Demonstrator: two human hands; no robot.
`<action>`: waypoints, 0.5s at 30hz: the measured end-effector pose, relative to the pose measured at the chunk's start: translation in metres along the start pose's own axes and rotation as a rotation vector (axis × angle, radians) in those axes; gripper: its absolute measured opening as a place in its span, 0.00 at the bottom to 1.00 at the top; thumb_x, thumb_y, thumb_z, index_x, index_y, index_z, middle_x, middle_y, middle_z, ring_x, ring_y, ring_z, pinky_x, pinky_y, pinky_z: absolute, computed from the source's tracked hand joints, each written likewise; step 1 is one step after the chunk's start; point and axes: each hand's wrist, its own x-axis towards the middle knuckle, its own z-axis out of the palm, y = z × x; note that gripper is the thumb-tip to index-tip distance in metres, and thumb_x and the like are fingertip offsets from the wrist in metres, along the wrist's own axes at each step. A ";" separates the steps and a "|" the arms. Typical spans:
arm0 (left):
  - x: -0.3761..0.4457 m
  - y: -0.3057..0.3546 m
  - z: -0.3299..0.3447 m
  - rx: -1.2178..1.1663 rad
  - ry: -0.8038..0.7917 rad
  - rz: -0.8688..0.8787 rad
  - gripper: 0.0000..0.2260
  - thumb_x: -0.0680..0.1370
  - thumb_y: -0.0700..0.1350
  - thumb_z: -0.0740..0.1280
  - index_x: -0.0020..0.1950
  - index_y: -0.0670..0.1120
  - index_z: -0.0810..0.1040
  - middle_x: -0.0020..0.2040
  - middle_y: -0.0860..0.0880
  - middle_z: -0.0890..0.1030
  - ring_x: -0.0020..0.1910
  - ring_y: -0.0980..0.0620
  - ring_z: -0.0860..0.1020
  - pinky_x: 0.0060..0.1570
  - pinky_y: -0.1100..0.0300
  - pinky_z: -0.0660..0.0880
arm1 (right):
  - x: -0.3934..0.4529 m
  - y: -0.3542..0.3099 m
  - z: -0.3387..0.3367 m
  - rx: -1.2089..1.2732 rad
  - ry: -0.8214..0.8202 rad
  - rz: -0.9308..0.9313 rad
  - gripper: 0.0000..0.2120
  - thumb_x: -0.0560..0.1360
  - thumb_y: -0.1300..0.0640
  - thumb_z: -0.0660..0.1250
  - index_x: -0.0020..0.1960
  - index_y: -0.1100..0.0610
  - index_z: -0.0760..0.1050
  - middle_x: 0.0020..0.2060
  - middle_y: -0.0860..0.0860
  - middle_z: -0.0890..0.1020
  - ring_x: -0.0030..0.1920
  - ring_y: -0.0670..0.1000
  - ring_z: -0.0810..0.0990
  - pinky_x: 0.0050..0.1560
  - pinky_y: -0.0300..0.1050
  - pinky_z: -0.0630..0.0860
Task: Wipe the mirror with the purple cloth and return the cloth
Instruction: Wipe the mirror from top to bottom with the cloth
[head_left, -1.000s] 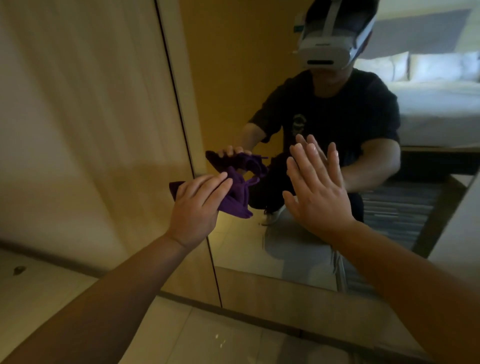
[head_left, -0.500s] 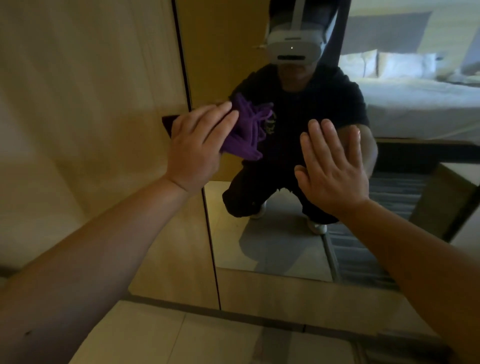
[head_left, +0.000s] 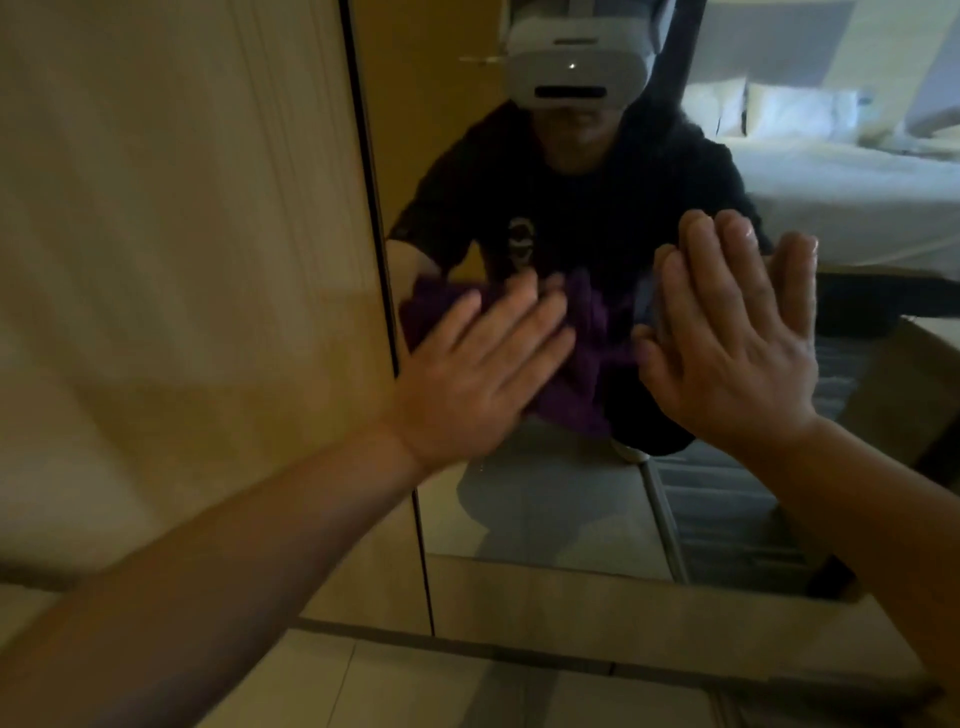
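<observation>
The mirror (head_left: 545, 509) is a tall panel set in a wooden wall, its left edge a dark vertical line. My left hand (head_left: 472, 374) presses the crumpled purple cloth (head_left: 587, 374) flat against the glass, fingers spread over it, just right of the mirror's left edge. Part of the cloth is hidden under the palm. My right hand (head_left: 732, 332) rests flat on the glass to the right of the cloth, fingers up and apart, holding nothing. Both hands look slightly blurred.
A light wooden panel (head_left: 182, 260) fills the left. Below the mirror runs a wooden base strip (head_left: 597, 613), then pale floor tiles (head_left: 415, 691). The glass reflects a crouching person in a dark shirt and a white bed behind.
My left hand has swept the cloth down and to the right across the glass, from the mirror's left edge toward the middle. My right hand stays flat on the glass.
</observation>
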 end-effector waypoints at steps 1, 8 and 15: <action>-0.033 0.020 0.007 -0.014 -0.029 0.038 0.23 0.81 0.47 0.63 0.75 0.44 0.68 0.75 0.43 0.67 0.74 0.43 0.66 0.70 0.44 0.64 | -0.001 0.000 0.000 0.004 0.002 0.002 0.31 0.79 0.49 0.65 0.77 0.62 0.63 0.76 0.61 0.64 0.76 0.61 0.61 0.71 0.71 0.59; -0.165 0.107 0.030 -0.055 -0.284 0.126 0.23 0.82 0.48 0.61 0.77 0.49 0.65 0.78 0.49 0.61 0.78 0.48 0.59 0.76 0.48 0.53 | 0.000 0.003 -0.004 0.017 -0.022 0.041 0.30 0.80 0.49 0.63 0.78 0.62 0.62 0.76 0.60 0.62 0.77 0.57 0.56 0.75 0.65 0.50; -0.147 0.093 -0.003 -0.135 -0.501 0.085 0.18 0.86 0.45 0.51 0.75 0.48 0.66 0.75 0.49 0.68 0.75 0.48 0.63 0.77 0.48 0.47 | 0.005 -0.001 -0.010 0.044 -0.090 0.042 0.28 0.82 0.49 0.58 0.79 0.60 0.59 0.78 0.58 0.59 0.79 0.56 0.51 0.76 0.65 0.49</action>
